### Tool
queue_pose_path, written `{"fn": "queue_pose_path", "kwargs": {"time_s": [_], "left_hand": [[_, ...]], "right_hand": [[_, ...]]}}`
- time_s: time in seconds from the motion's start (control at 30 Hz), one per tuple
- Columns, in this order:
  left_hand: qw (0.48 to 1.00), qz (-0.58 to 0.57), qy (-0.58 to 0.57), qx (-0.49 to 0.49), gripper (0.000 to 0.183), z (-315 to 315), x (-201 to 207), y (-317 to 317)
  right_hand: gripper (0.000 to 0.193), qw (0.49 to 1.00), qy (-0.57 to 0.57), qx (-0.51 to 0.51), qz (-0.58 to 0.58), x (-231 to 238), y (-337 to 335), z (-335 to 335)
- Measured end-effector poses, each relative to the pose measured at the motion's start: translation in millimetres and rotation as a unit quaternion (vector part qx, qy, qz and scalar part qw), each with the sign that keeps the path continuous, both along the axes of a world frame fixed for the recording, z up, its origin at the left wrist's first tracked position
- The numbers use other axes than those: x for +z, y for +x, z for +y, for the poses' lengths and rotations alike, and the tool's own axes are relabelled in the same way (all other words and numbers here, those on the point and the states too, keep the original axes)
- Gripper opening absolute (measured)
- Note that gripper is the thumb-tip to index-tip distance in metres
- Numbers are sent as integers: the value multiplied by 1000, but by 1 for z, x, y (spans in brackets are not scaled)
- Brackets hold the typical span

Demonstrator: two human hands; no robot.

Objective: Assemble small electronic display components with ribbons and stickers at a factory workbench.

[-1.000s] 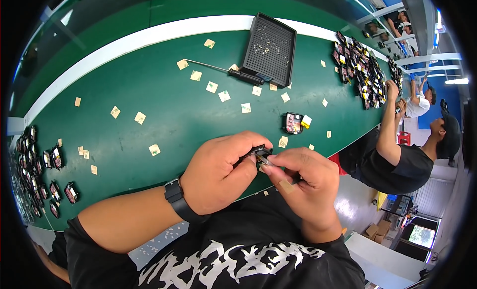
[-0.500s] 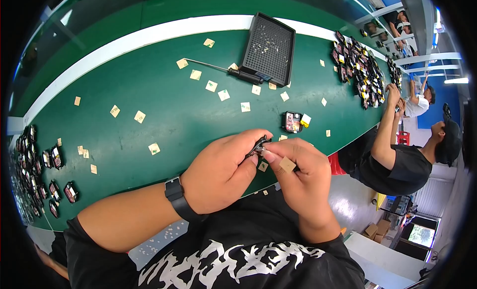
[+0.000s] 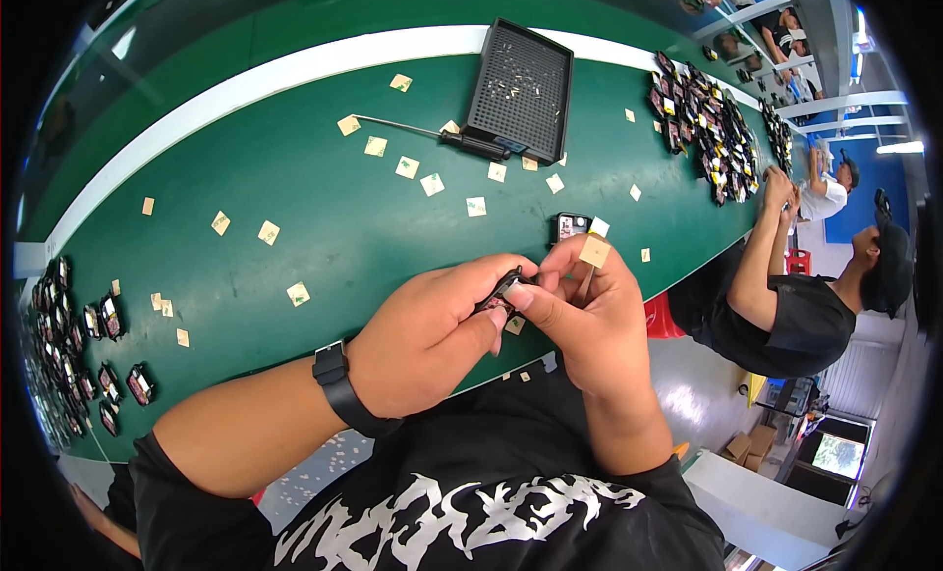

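Over the near edge of the green table (image 3: pixel 324 217), my left hand (image 3: pixel 422 321) is closed round a small black plastic housing (image 3: pixel 503 288) with a reddish part inside. My right hand (image 3: pixel 604 321) is closed against the same housing, its thumb pressing on the housing's right side. A small tan square of paper (image 3: pixel 594 251) is at the right hand's fingers; how it is held there I cannot make out. Just beyond that hand, a similar black housing (image 3: pixel 572 225) with a yellow-and-white piece lies on the table, partly covered by the fingers.
A black perforated tray (image 3: pixel 521 90) with tiny pale pieces stands at the back, a screwdriver (image 3: pixel 481 144) beside it. Tan paper squares (image 3: pixel 432 184) are scattered about. Many black housings (image 3: pixel 702 129) are piled at the right, others (image 3: pixel 69 345) at the left. A co-worker (image 3: pixel 786 316) sits at the right.
My right hand has turned, and the tan square has gone from beneath its fingers to above them. Its fingers now partly cover the housing on the table. My left hand keeps its grip.
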State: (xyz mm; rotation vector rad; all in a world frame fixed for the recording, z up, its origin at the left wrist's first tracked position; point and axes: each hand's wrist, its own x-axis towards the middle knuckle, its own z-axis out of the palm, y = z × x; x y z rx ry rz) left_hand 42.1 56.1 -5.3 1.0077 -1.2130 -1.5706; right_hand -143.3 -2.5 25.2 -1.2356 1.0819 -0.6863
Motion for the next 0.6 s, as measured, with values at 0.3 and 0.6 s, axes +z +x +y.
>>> {"fn": "queue_pose_path", "kwargs": {"time_s": [0.3, 0.6], "left_hand": [[994, 94, 58, -18, 42, 2, 1, 1], [981, 130, 147, -1, 43, -6, 10, 4]], "right_hand": [[25, 994, 44, 24, -100, 4, 4, 3], [26, 995, 61, -22, -82, 7, 17, 8]]}}
